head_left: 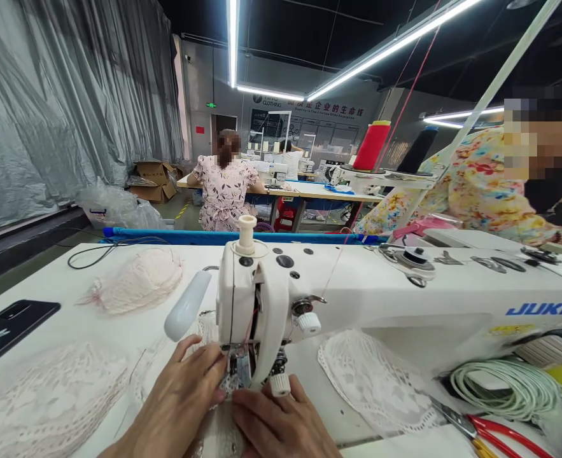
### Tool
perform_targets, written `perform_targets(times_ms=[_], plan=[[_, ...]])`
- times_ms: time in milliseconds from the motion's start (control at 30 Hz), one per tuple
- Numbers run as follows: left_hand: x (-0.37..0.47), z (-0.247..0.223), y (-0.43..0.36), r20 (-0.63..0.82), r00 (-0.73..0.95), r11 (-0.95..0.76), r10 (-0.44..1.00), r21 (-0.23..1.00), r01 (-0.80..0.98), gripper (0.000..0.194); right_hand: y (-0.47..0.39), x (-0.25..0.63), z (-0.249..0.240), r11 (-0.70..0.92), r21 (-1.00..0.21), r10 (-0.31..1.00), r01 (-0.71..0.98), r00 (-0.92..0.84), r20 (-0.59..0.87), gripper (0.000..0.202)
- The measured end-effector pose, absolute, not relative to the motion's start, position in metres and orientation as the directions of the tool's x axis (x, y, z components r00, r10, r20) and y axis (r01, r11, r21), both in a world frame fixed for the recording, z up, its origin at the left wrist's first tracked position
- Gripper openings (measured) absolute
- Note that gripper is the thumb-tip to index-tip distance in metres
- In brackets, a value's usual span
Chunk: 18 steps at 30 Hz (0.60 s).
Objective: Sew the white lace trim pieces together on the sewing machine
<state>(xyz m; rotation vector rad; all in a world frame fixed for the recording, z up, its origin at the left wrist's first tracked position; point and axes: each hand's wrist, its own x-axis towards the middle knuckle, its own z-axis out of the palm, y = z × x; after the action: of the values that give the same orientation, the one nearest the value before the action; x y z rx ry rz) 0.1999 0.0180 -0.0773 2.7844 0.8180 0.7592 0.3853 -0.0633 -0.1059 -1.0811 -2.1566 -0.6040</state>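
A strip of white lace (221, 432) runs under the needle area of a white sewing machine (347, 280). My left hand (180, 388) is closed on the lace at the left of the presser foot (243, 375), thumb and fingers close together. Just in front of the foot, my right hand (285, 420) pinches the lace, its fingers bent and pressed down. The machine head hides part of the stitching spot. To the right of the needle, a scalloped white lace piece (371, 375) lies under the machine arm.
Left on the table are a lace stack (42, 401), a pale pink lace bundle (140, 280) and a phone (13, 331). Red-handled scissors (491, 432) and a coil of pale green cord (505, 388) lie at right. Co-workers sit ahead (226, 191) and at right (481, 178).
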Motion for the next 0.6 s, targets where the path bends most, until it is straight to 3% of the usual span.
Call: perform_targets(times_ms=[167,367,600], plan=[[0.198,-0.082,0.020,0.389,0.785,-0.876,0.482,0.197,0.441,0.023,-0.062,0.386,-0.107,0.569,0.119,0.524,0.814,-0.470,0.710,0.034],[0.202,-0.100,0.004,0.586,0.698,-0.891,0.412,0.099,0.442,0.026,-0.066,0.388,-0.104,0.572,0.119,0.543,0.812,-0.483,0.687,0.034],[0.205,-0.103,-0.008,0.699,0.638,-0.906,0.323,0.033,0.422,0.036,-0.068,0.388,-0.100,0.604,0.119,0.539,0.788,-0.514,0.667,0.026]])
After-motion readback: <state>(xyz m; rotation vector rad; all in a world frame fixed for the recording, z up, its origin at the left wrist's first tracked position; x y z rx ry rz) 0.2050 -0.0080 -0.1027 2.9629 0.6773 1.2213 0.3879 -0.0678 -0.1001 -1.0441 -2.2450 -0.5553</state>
